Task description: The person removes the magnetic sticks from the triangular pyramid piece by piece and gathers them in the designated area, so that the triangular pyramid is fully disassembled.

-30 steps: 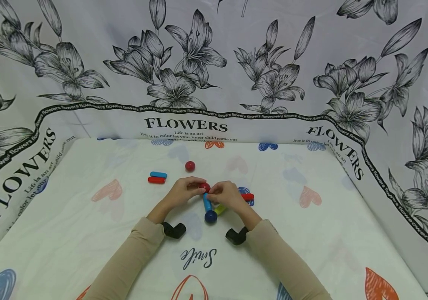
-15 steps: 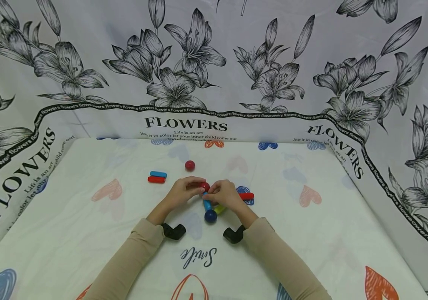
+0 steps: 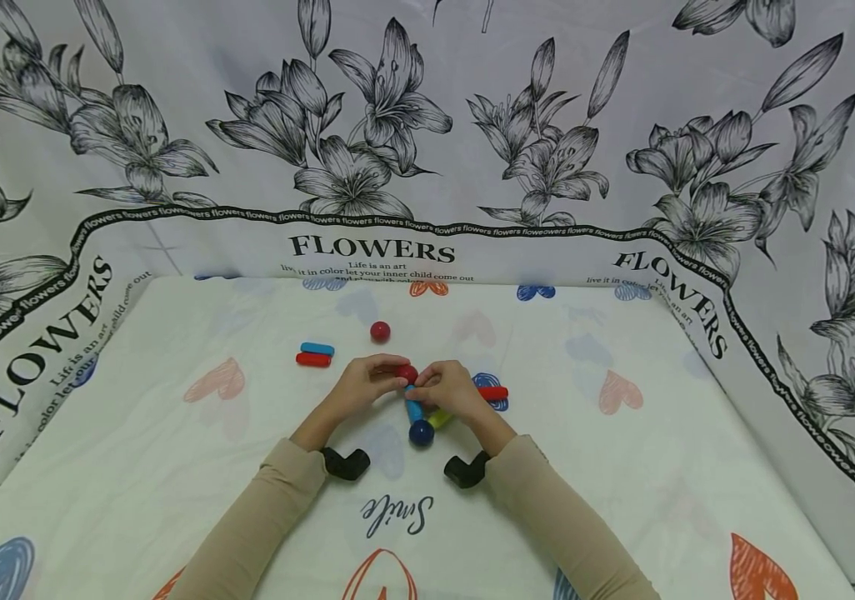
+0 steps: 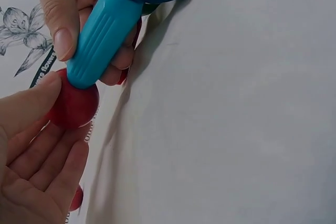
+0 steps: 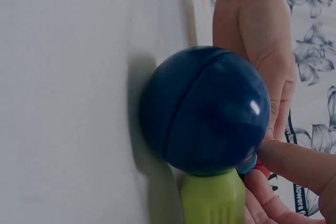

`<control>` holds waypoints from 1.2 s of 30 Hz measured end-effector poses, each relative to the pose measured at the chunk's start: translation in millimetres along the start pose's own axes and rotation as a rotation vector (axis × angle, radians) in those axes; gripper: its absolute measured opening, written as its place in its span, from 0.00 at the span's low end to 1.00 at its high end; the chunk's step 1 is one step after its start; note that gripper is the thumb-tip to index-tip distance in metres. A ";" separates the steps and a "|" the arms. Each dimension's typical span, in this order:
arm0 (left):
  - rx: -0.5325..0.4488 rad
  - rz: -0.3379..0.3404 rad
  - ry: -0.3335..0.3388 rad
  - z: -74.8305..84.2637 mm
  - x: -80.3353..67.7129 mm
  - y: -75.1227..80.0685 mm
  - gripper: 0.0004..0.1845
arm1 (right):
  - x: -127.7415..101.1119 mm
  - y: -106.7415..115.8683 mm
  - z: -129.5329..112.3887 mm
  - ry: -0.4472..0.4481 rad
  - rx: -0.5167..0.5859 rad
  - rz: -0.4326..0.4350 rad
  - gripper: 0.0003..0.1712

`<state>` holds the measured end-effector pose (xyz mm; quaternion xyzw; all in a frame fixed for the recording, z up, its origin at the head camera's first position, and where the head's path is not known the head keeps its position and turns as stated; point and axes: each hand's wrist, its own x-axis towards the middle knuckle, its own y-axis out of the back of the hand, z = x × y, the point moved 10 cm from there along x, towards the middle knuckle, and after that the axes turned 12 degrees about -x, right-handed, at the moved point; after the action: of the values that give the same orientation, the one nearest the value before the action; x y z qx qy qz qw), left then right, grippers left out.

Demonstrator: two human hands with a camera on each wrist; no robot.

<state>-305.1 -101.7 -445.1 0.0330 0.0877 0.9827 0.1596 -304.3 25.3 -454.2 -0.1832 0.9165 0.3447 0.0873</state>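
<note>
The fingers (image 4: 31,145) of the left hand (image 3: 358,388) curl around a red ball (image 4: 73,106), thumb on top, pressing it to the far end of a light-blue rod (image 4: 102,38). The right hand (image 3: 452,390) pinches that rod between thumb and fingers. The rod's near end meets a dark-blue ball (image 3: 421,432), and a yellow-green rod (image 3: 440,417) also runs into that ball from the right. The cluster sits at the middle of the table (image 3: 622,467), on a cloth printed with hearts.

Around it, well apart to the far left, a short blue rod (image 3: 317,348) and a short red rod (image 3: 312,360) lie side by side, touching. A second red ball (image 3: 379,332) rests alone just beyond the hands. A red rod (image 3: 493,393) pokes out to the right from behind the right hand, which hides its inner end.

The head view shows the whole layout. The left wrist view alone shows the ribbed surface of the light-blue rod and its contact with the red ball. The right wrist view fills with the dark-blue ball, showing its seam line and the yellow-green rod touching it.

The backdrop (image 3: 427,125) reads "FLOWERS" and "Life is an art"; the cloth near the person reads "Smile".
</note>
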 end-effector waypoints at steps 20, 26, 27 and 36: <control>0.054 0.203 0.019 -0.5 -1.8 31.8 0.21 | -1.6 -8.4 -0.6 -0.035 -0.011 -0.083 0.13; 0.012 0.293 0.001 2.6 -5.7 48.9 0.21 | -1.4 -8.7 -1.4 -0.041 -0.046 -0.084 0.13; 0.000 0.311 -0.004 3.3 -6.0 51.9 0.21 | -1.1 -8.9 -1.0 -0.043 -0.048 -0.086 0.13; 0.007 0.419 -0.083 12.4 -3.1 74.5 0.22 | 2.7 -10.1 3.7 -0.055 -0.048 -0.095 0.13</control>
<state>-323.9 -170.2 -419.4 0.0916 0.0755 0.9919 -0.0447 -302.6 20.0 -463.8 -0.2191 0.8955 0.3668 0.1245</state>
